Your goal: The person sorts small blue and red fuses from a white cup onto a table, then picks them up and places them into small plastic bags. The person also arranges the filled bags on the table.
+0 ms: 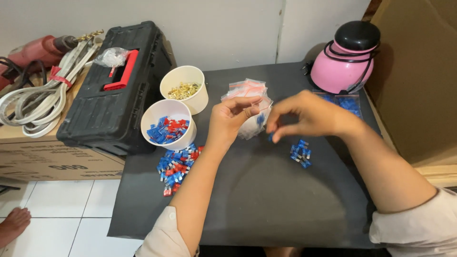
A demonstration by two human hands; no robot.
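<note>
Clear plastic, a small bag hangs pinched at its top in the left hand, above a dark mat. The right hand, just beside it, pinches a blue piece at the fingertips. A small blue heap lies below that hand. Two white cups stand left, by a black toolbox.

Left hand is pinching a small clear zip bag open above the dark counter; right hand is closing its grip on a small blue connector just beside the bag. Loose blue connectors are lying below the right hand. Two white cups and a black toolbox are standing at the left, a pink appliance sitting at the back right.
</note>
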